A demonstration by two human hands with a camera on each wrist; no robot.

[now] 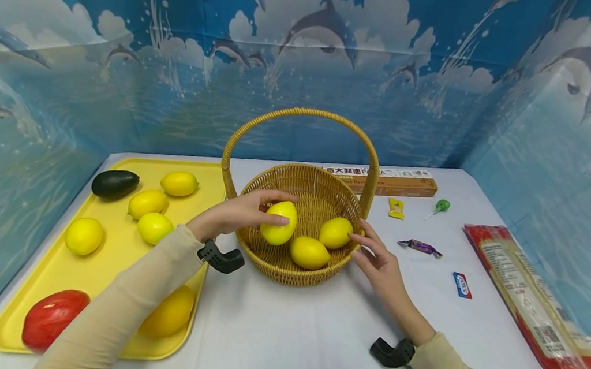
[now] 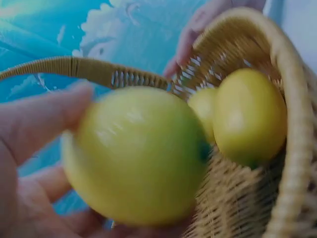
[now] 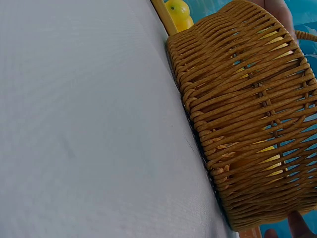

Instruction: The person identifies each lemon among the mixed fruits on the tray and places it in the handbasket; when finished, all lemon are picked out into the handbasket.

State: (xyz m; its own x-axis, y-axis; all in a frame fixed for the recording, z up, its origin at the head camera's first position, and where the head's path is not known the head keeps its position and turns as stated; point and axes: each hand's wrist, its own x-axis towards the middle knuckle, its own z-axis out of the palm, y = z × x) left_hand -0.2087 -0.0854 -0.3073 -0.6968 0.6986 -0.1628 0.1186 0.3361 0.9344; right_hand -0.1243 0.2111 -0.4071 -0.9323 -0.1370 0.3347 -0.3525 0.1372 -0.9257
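Note:
My left hand [image 1: 243, 212] grips a yellow lemon [image 1: 279, 222] between thumb and fingers, inside the left part of the wicker basket [image 1: 268, 269]. The left wrist view shows this lemon [image 2: 138, 156] large and slightly blurred in the hand. Two more lemons lie in the basket: one at the front [image 1: 310, 253], the other at the right [image 1: 335, 233]. At the basket's right rim is my right hand [image 1: 379, 263], its fingers over the edge and the thumb lower on the outside. Basket weave [image 3: 247, 114] fills much of the right wrist view.
On the left, a yellow tray [image 1: 116, 274] bears several lemons [image 1: 85, 236], an avocado [image 1: 115, 185], a red fruit [image 1: 56, 317] and an orange-yellow fruit [image 1: 168, 312]. A pasta box [image 1: 405, 186] stands behind the basket; wrapped candies [image 1: 421, 247], a green lollipop [image 1: 442, 206] and a red package [image 1: 531, 301] lie right.

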